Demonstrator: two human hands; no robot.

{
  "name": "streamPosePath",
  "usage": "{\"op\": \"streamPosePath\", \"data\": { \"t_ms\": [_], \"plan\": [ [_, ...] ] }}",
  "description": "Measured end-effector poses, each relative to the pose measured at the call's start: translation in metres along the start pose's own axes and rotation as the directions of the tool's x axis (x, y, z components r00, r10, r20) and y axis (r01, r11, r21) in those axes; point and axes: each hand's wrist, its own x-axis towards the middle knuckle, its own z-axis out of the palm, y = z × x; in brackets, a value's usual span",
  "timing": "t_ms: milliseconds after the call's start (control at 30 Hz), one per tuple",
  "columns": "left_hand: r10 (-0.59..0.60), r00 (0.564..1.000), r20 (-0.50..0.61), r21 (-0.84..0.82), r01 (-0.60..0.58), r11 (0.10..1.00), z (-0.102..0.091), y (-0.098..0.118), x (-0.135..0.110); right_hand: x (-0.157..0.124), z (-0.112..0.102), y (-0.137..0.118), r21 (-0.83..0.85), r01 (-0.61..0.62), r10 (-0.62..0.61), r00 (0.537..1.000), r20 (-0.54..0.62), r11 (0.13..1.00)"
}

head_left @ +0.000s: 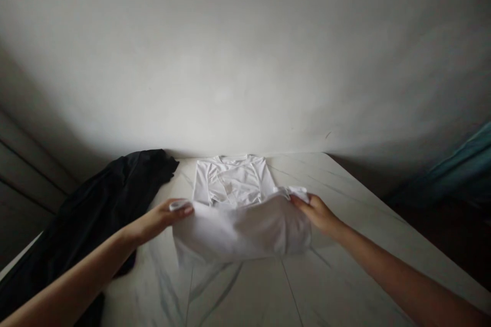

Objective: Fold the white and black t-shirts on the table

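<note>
A white T-shirt (pixel 241 232) lies on the marbled tabletop, its neckline and shoulders flat at the far side near the wall. Its near part is lifted and stretched between my two hands, slightly blurred. My left hand (pixel 174 214) pinches the left corner of the fabric, thumb on top. The right corner is gripped by my right hand (pixel 309 209), with a bit of cloth bunched above the fingers. The raised cloth hides part of the shirt behind it.
Black clothing (pixel 115 194) lies heaped along the left side of the table (pixel 245 296), partly behind my left arm. A pale wall (pixel 230 61) rises at the far edge. Beyond the table's right edge, teal fabric (pixel 456 168) hangs in shadow.
</note>
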Motion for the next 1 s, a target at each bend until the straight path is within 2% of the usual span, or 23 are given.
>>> {"op": "streamPosePath", "data": {
  "t_ms": [100,167,267,333,400,533,667,767,833,900,1000],
  "plan": [
    [-0.004,1.000,0.001,-0.174,0.004,0.985,-0.029,0.018,0.080,0.089,0.016,0.000,0.037,0.026,-0.020,0.987,-0.161,0.999],
    [-0.018,0.999,-0.037,-0.209,0.010,0.978,-0.040,0.021,0.128,0.142,0.028,0.004,-0.039,-0.022,0.014,0.979,-0.205,0.999],
    [-0.090,0.974,-0.206,-0.018,0.088,0.996,-0.042,0.011,0.189,0.203,0.046,0.015,-0.274,-0.208,0.137,0.956,-0.258,0.939],
    [-0.138,0.920,-0.366,0.152,0.205,0.967,-0.038,-0.007,0.222,0.230,0.059,0.028,-0.356,-0.281,0.179,0.939,-0.292,0.891],
    [-0.151,0.859,-0.490,0.252,0.306,0.918,-0.033,-0.030,0.246,0.246,0.071,0.043,-0.400,-0.312,0.191,0.930,-0.313,0.862],
    [-0.079,0.776,-0.626,0.370,0.385,0.845,-0.023,-0.062,0.266,0.254,0.083,0.068,-0.480,-0.339,0.184,0.922,-0.341,0.809],
    [0.023,0.744,-0.668,0.460,0.389,0.798,-0.016,-0.064,0.266,0.255,0.082,0.072,-0.529,-0.346,0.162,0.918,-0.362,0.775],
    [0.114,0.727,-0.677,0.555,0.402,0.728,-0.013,-0.061,0.265,0.257,0.081,0.068,-0.597,-0.351,0.137,0.917,-0.374,0.721],
    [0.130,0.741,-0.659,0.604,0.418,0.678,-0.012,-0.063,0.266,0.258,0.084,0.067,-0.655,-0.352,0.129,0.922,-0.365,0.668],
    [0.123,0.773,-0.622,0.652,0.424,0.628,-0.011,-0.067,0.268,0.257,0.089,0.068,-0.689,-0.353,0.127,0.925,-0.357,0.633],
    [0.107,0.812,-0.574,0.708,0.426,0.563,-0.011,-0.072,0.268,0.255,0.095,0.069,-0.702,-0.350,0.111,0.925,-0.363,0.620]
  ]
}}
